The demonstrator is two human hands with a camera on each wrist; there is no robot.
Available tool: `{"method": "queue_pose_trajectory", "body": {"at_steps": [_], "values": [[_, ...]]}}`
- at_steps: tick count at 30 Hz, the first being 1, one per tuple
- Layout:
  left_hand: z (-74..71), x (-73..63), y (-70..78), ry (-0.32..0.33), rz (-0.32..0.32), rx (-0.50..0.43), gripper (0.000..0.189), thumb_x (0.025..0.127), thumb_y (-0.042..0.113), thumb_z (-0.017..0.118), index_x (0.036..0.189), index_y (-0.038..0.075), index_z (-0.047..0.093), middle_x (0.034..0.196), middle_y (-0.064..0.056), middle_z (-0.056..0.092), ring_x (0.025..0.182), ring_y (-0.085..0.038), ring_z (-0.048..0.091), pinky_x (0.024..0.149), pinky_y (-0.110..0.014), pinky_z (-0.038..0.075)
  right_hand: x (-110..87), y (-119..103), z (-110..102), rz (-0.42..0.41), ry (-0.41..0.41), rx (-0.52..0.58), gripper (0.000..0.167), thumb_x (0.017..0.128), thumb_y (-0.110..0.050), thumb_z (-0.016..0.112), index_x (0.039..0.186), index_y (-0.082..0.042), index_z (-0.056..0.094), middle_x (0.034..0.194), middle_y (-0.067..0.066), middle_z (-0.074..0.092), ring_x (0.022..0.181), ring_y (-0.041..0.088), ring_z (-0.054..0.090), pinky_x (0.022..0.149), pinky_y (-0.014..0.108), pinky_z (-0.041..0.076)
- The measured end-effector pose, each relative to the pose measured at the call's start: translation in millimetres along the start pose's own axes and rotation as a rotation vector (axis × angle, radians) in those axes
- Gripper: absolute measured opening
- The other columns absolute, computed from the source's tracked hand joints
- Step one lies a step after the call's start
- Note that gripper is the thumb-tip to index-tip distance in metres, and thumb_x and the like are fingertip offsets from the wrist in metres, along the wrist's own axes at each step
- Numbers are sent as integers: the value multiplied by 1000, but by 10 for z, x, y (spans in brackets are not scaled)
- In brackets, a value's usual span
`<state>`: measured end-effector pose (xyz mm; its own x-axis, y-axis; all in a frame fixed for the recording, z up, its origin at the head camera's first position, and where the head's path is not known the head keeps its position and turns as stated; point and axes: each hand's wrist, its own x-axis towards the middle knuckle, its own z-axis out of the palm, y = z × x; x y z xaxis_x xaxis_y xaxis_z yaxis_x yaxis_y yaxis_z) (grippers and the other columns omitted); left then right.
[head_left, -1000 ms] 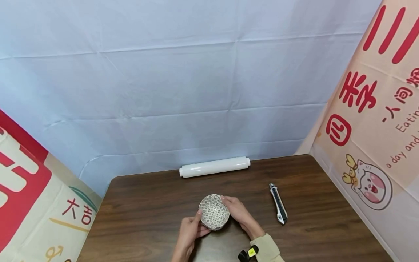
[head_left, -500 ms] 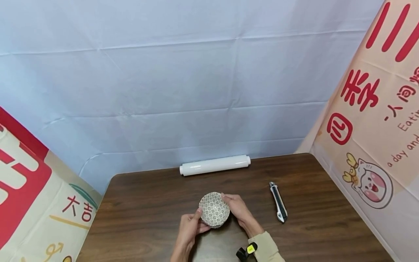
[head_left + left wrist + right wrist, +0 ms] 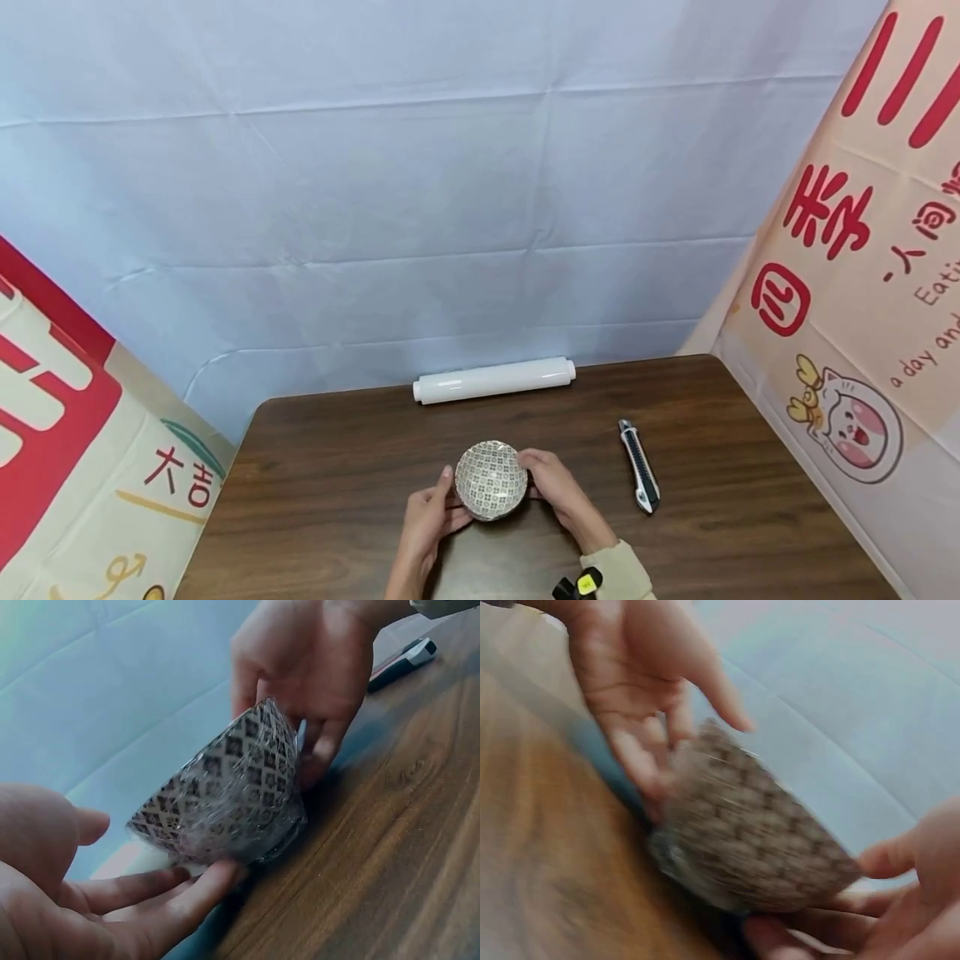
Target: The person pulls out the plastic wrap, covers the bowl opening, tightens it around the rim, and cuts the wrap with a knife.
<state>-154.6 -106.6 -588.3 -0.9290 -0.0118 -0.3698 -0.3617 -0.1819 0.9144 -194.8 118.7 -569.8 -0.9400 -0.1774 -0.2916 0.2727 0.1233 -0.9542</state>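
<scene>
A small patterned bowl (image 3: 491, 481) with crumpled clear plastic film over its outside is between the hands, near the table's front. In the left wrist view the bowl (image 3: 225, 784) has its film bunched about the base. My left hand (image 3: 427, 517) is on its left side, the fingers reaching under it and the thumb held off the rim. My right hand (image 3: 558, 492) holds the right side, thumb at the rim and fingers lower down. The right wrist view is blurred; there the right hand (image 3: 922, 900) has its thumb close to the rim. Whether the base touches the table is unclear.
A white roll of plastic film (image 3: 495, 381) lies along the back edge of the brown wooden table (image 3: 337, 500). To the right of the bowl lies a utility knife (image 3: 638, 467). Cloth hangings (image 3: 420, 208) stand behind and on both sides.
My left thumb has come off the bowl's rim, and the left hand has shifted slightly left. My right hand has moved a little to the right. The bowl has barely moved.
</scene>
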Motion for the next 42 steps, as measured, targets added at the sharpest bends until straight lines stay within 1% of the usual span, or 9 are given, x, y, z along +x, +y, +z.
{"method": "queue_pose_trajectory", "body": {"at_steps": [3, 9, 15, 21, 29, 32, 36, 39, 42], "values": [[-9, -65, 7, -7, 3, 4, 63, 112, 40, 51, 127, -22, 58, 95, -11, 75, 81, -13, 75, 79, -30, 65, -34, -33, -108, 38, -25, -8, 35, 103, -16, 54, 124, 10, 67, 107, 12, 71, 88, 13, 65, 74, 30, 60], [19, -120, 14, -126, -11, 17, 68, 113, 38, 47, 134, -26, 50, 102, -21, 77, 82, -24, 80, 81, -38, 66, 82, -41, -154, -14, -8, -81, 47, 107, -32, 59, 135, 4, 67, 138, 20, 68, 121, 24, 67, 94, 40, 61], [120, -98, -2, -120, 28, 30, 59, 115, 28, 42, 130, -28, 52, 111, -32, 74, 91, -28, 80, 82, -36, 65, 107, 62, -13, -60, -33, -147, 48, 111, -34, 52, 134, 5, 68, 141, 21, 67, 143, 41, 53, 120, 60, 41], [138, -60, 50, -60, 83, 93, 53, 115, 23, 43, 119, -27, 60, 105, -32, 75, 84, -25, 80, 74, -34, 66, 77, 37, 49, -61, 18, -92, 45, 110, -28, 53, 132, 7, 68, 141, 23, 66, 143, 42, 52, 121, 61, 38], [120, -20, 79, -68, 81, 135, 51, 114, 21, 43, 119, -26, 60, 105, -32, 74, 83, -26, 80, 74, -36, 66, 45, 23, 72, -66, 67, -84, 42, 109, -26, 55, 131, 6, 70, 142, 25, 65, 143, 44, 53, 121, 61, 38], [106, -9, 96, -61, 78, 164, 52, 114, 25, 45, 119, -25, 61, 102, -30, 75, 80, -22, 79, 73, -35, 66, 46, 33, 75, -61, 92, -111, 38, 109, -27, 55, 126, 2, 74, 137, 21, 69, 138, 39, 58, 118, 56, 43], [81, -11, 119, -2, 62, 221, 56, 111, 32, 53, 120, -22, 64, 95, -19, 76, 72, -15, 75, 69, -32, 66, 24, 44, 74, -45, 97, -146, 35, 109, -28, 55, 115, -2, 77, 125, 13, 72, 126, 28, 60, 109, 45, 47], [73, -12, 132, 48, 63, 257, 56, 108, 36, 61, 119, -18, 68, 92, -13, 76, 70, -10, 72, 69, -28, 65, -3, 32, 57, -48, 105, -154, 38, 109, -33, 57, 119, -1, 75, 128, 15, 71, 130, 31, 61, 110, 50, 48], [80, 5, 147, 50, 77, 250, 54, 107, 35, 62, 117, -17, 70, 92, -12, 77, 71, -10, 71, 69, -27, 65, -22, 2, 32, -63, 130, -167, 47, 108, -37, 58, 127, 3, 72, 135, 20, 70, 135, 38, 60, 113, 57, 47]]}}
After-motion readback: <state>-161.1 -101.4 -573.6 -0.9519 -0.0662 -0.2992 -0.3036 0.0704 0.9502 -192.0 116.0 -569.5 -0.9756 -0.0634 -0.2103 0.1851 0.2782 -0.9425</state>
